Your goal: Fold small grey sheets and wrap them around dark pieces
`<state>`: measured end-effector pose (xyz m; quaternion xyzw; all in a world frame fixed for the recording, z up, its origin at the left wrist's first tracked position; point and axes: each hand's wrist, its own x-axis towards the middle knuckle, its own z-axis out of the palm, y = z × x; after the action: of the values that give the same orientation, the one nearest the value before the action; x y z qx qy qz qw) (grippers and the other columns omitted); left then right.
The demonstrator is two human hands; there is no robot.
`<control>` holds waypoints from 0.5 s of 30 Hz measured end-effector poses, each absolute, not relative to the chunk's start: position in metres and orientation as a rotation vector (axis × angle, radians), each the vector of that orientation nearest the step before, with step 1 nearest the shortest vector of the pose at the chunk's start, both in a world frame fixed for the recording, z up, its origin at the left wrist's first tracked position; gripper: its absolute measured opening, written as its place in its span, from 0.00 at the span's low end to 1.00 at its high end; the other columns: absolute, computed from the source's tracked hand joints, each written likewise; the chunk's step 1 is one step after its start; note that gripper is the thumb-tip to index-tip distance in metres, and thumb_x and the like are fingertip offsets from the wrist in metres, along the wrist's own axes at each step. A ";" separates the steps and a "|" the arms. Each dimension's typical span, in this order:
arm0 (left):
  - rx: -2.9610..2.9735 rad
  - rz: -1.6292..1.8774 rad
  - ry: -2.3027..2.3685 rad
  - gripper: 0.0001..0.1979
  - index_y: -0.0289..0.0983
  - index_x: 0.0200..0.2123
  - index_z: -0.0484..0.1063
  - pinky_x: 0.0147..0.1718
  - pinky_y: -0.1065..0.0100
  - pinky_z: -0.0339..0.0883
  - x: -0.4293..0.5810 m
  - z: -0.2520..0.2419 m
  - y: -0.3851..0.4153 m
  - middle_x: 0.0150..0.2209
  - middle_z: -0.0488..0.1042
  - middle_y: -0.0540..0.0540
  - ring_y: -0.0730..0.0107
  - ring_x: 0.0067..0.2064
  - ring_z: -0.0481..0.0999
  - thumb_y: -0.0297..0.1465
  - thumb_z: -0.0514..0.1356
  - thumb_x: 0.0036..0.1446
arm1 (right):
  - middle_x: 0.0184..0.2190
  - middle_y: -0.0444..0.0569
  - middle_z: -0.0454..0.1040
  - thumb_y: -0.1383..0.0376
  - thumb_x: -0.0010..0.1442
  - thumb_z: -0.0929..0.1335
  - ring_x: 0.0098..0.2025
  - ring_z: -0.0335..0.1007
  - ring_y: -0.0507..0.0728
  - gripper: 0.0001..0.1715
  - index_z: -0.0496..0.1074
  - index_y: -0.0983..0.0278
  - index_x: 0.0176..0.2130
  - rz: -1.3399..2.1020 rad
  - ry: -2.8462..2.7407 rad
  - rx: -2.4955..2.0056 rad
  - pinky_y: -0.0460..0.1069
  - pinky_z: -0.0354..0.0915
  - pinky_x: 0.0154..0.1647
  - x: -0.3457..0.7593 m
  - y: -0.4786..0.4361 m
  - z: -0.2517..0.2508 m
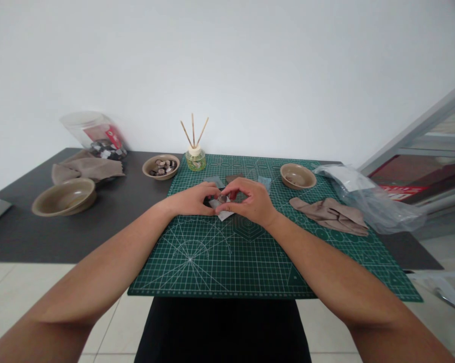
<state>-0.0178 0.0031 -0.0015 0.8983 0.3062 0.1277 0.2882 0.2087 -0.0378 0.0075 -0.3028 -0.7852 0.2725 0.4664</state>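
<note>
My left hand (pixel 191 200) and my right hand (pixel 252 201) meet over the middle of a green cutting mat (pixel 231 252). Both have their fingers curled and pinched together around a small white wrapper (pixel 222 214) with something small and dark in it. The wrapper's lower corner pokes out beneath my fingers onto the mat. Small flat pieces, grey-blue (pixel 214 180), brown (pixel 234 177) and blue (pixel 265 182), lie on the mat just beyond my hands.
A reed diffuser (pixel 195 156) stands at the mat's far edge. Tan bowls: one with dark wrapped pieces (pixel 161 166), one at right (pixel 298 175), one empty at left (pixel 64 196). Beige cloths (pixel 329 213) (pixel 84 169), a clear plastic bag (pixel 367 199) and a tipped jar (pixel 94 132) lie around.
</note>
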 end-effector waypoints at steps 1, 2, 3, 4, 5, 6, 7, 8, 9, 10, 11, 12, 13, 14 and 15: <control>2.391 0.343 0.819 0.15 0.37 0.43 0.78 0.45 0.61 0.64 -0.018 -0.002 0.003 0.40 0.71 0.46 0.59 0.45 0.71 0.40 0.68 0.56 | 0.30 0.46 0.78 0.41 0.51 0.78 0.31 0.72 0.55 0.25 0.80 0.58 0.33 0.632 -1.915 -0.727 0.52 0.70 0.38 0.208 -0.040 0.009; 2.382 0.347 0.819 0.15 0.37 0.43 0.78 0.44 0.61 0.64 -0.018 -0.003 0.004 0.41 0.71 0.45 0.59 0.45 0.70 0.40 0.68 0.56 | 0.30 0.47 0.78 0.41 0.51 0.78 0.32 0.71 0.55 0.25 0.80 0.58 0.33 0.607 -1.909 -0.713 0.52 0.70 0.38 0.208 -0.042 0.010; 2.373 0.357 0.818 0.16 0.37 0.43 0.78 0.44 0.61 0.64 -0.018 -0.004 0.004 0.41 0.71 0.45 0.59 0.45 0.70 0.40 0.68 0.56 | 0.30 0.47 0.78 0.41 0.51 0.78 0.32 0.71 0.55 0.25 0.80 0.57 0.33 0.589 -1.905 -0.712 0.53 0.70 0.38 0.207 -0.045 0.011; 2.365 0.371 0.814 0.16 0.37 0.43 0.78 0.43 0.61 0.64 -0.018 -0.005 0.005 0.41 0.71 0.45 0.59 0.45 0.70 0.41 0.69 0.55 | 0.30 0.48 0.77 0.40 0.51 0.78 0.32 0.71 0.56 0.25 0.80 0.57 0.33 0.580 -1.906 -0.718 0.53 0.71 0.38 0.207 -0.047 0.012; 2.360 0.392 0.811 0.17 0.38 0.43 0.78 0.43 0.61 0.64 -0.018 -0.006 0.006 0.40 0.70 0.45 0.59 0.44 0.70 0.41 0.70 0.54 | 0.30 0.48 0.77 0.40 0.51 0.78 0.32 0.71 0.56 0.25 0.80 0.57 0.34 0.577 -1.909 -0.727 0.54 0.71 0.39 0.206 -0.049 0.012; 2.360 0.411 0.809 0.18 0.38 0.42 0.78 0.43 0.61 0.64 -0.018 -0.007 0.007 0.40 0.70 0.45 0.59 0.44 0.70 0.42 0.71 0.53 | 0.30 0.48 0.77 0.40 0.51 0.78 0.32 0.71 0.57 0.25 0.80 0.56 0.35 0.578 -1.912 -0.735 0.55 0.71 0.40 0.206 -0.050 0.012; 2.362 0.428 0.805 0.18 0.38 0.41 0.78 0.43 0.61 0.64 -0.018 -0.008 0.008 0.39 0.70 0.46 0.59 0.44 0.70 0.43 0.71 0.52 | 0.31 0.49 0.77 0.41 0.52 0.78 0.33 0.71 0.58 0.24 0.80 0.56 0.35 0.580 -1.912 -0.738 0.56 0.72 0.41 0.206 -0.052 0.012; 2.367 0.437 0.802 0.18 0.38 0.41 0.78 0.43 0.61 0.64 -0.018 -0.009 0.008 0.39 0.70 0.46 0.59 0.44 0.69 0.43 0.71 0.52 | 0.32 0.50 0.78 0.42 0.52 0.78 0.34 0.71 0.58 0.23 0.80 0.56 0.36 0.580 -1.911 -0.735 0.57 0.72 0.43 0.205 -0.053 0.012; 2.374 0.438 0.798 0.18 0.38 0.41 0.78 0.43 0.61 0.64 -0.018 -0.009 0.008 0.39 0.70 0.46 0.59 0.44 0.69 0.43 0.71 0.52 | 0.33 0.50 0.78 0.43 0.53 0.78 0.35 0.72 0.59 0.22 0.80 0.56 0.37 0.577 -1.911 -0.728 0.57 0.72 0.44 0.205 -0.053 0.012; 2.381 0.436 0.796 0.18 0.38 0.42 0.77 0.43 0.61 0.64 -0.018 -0.009 0.008 0.40 0.70 0.46 0.60 0.44 0.69 0.43 0.71 0.53 | 0.34 0.51 0.79 0.44 0.55 0.78 0.36 0.73 0.59 0.21 0.80 0.55 0.38 0.569 -1.912 -0.721 0.58 0.72 0.45 0.205 -0.053 0.011; 2.388 0.430 0.796 0.18 0.38 0.43 0.77 0.43 0.61 0.65 -0.018 -0.009 0.007 0.40 0.70 0.46 0.60 0.44 0.69 0.43 0.70 0.54 | 0.35 0.51 0.79 0.46 0.56 0.78 0.37 0.73 0.59 0.19 0.80 0.55 0.39 0.558 -1.921 -0.716 0.58 0.72 0.46 0.205 -0.052 0.010; 2.395 0.421 0.799 0.17 0.38 0.44 0.77 0.44 0.61 0.65 -0.018 -0.008 0.006 0.41 0.70 0.46 0.60 0.45 0.70 0.42 0.69 0.55 | 0.36 0.51 0.80 0.48 0.58 0.77 0.38 0.74 0.59 0.17 0.80 0.55 0.40 0.549 -1.941 -0.718 0.57 0.72 0.46 0.205 -0.050 0.009; 2.400 0.410 0.807 0.17 0.38 0.46 0.77 0.45 0.61 0.65 -0.017 -0.007 0.005 0.41 0.70 0.45 0.59 0.45 0.70 0.41 0.68 0.56 | 0.37 0.50 0.80 0.50 0.59 0.77 0.38 0.74 0.59 0.15 0.81 0.55 0.41 0.540 -1.965 -0.735 0.56 0.71 0.47 0.206 -0.047 0.008; 2.403 0.397 0.821 0.17 0.38 0.47 0.77 0.46 0.60 0.66 -0.017 -0.006 0.004 0.42 0.70 0.45 0.59 0.46 0.70 0.41 0.68 0.57 | 0.37 0.49 0.81 0.52 0.60 0.76 0.38 0.74 0.58 0.13 0.81 0.55 0.42 0.542 -2.015 -0.753 0.55 0.70 0.46 0.206 -0.043 0.006; 2.403 0.384 0.839 0.18 0.38 0.47 0.77 0.47 0.59 0.66 -0.017 -0.006 0.003 0.42 0.70 0.45 0.58 0.47 0.70 0.41 0.68 0.57 | 0.37 0.48 0.81 0.54 0.59 0.77 0.38 0.75 0.58 0.13 0.81 0.55 0.43 0.558 -2.066 -0.791 0.54 0.69 0.45 0.207 -0.038 0.004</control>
<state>-0.0170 0.0035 -0.0055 0.8962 0.3130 0.1430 0.2800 0.2068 -0.0384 0.0039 -0.3151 -0.8230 0.2223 0.4170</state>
